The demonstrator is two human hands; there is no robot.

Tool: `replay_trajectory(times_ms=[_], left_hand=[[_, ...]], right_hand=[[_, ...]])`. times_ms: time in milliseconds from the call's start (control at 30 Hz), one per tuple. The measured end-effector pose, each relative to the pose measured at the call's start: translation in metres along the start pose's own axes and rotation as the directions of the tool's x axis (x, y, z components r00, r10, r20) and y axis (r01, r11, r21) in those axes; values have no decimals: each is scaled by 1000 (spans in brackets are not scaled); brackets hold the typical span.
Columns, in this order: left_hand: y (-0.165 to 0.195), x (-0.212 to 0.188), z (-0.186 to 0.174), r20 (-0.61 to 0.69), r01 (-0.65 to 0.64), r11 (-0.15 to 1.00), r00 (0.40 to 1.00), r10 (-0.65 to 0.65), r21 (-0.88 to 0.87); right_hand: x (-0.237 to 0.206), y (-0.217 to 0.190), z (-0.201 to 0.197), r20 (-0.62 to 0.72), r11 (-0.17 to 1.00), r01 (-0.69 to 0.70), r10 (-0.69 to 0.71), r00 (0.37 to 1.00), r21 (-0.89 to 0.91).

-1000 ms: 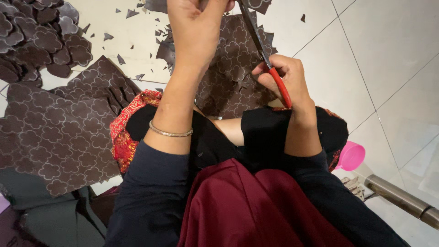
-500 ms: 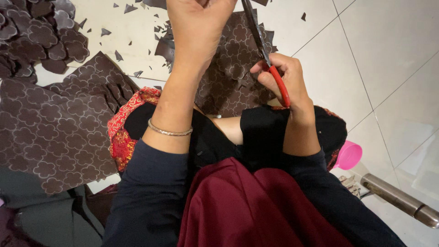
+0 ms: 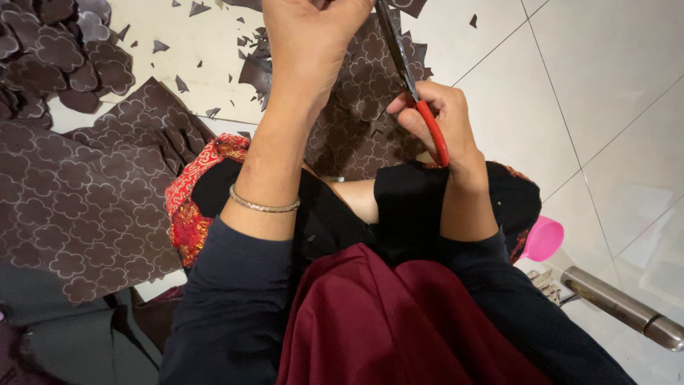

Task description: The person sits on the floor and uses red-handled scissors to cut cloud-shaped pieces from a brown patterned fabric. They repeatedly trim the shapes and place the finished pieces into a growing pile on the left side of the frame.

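Floor: glossy white tiled floor [image 3: 613, 85], grey grout lines running diagonally; seated work done low, straight over the tiles.

Main sheet: dark brown sheet printed with pale flower outlines [image 3: 363, 107], at 12 o'clock from the lap, lying flat under both hands, near enough to be cut without stretching.

Left hand: left hand [image 3: 310, 39] at 12 o'clock, fingers curled shut at the top edge of the view; appears to pinch a part of the brown sheet, though the pinched bit is cropped off. Thin metal bangle [image 3: 261, 207] on the wrist.

Right hand: right hand [image 3: 434, 117] at 1 o'clock, fingers closed through the red loops of the red-handled scissors with steel blades [image 3: 410, 78]; blades pointing up toward the left hand, tips hidden beyond the frame, so open or shut cannot be told.

Scraps: small dark brown offcuts [image 3: 185, 50] scattered at 11 o'clock, lying where trimmed.

Cut pile: heap of cut brown flower shapes [image 3: 64, 57] at 10 o'clock, kept well apart from the scraps, probably for sorting.

Spare sheet: second large brown flower-patterned sheet [image 3: 78, 199] at 9 o'clock, flat, within left reach.

Lap: black and maroon clothing over a red and gold embroidered cushion [image 3: 189, 207].

Right side: pink plastic cap [image 3: 543, 239] at 3 o'clock; steel tube [image 3: 620, 306] at 4 o'clock, both clear of the cutting.
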State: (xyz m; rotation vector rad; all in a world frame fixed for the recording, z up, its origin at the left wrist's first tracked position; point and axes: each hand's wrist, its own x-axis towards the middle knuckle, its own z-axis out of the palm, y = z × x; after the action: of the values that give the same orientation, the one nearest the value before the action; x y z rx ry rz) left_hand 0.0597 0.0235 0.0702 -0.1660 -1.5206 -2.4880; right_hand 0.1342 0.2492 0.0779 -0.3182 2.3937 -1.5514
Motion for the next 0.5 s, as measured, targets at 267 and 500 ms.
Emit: replay_trajectory(times_ms=[267,500], left_hand=[[-4,0,3,-52,44,997,998,-48,-66],[-11,-4,3,-73,21,998,997,-25,-62]], right_hand=[[0,0,4,-12,1000,-2,3,1000,16],[-2,3,14,-5,995,-65,66,998,78]])
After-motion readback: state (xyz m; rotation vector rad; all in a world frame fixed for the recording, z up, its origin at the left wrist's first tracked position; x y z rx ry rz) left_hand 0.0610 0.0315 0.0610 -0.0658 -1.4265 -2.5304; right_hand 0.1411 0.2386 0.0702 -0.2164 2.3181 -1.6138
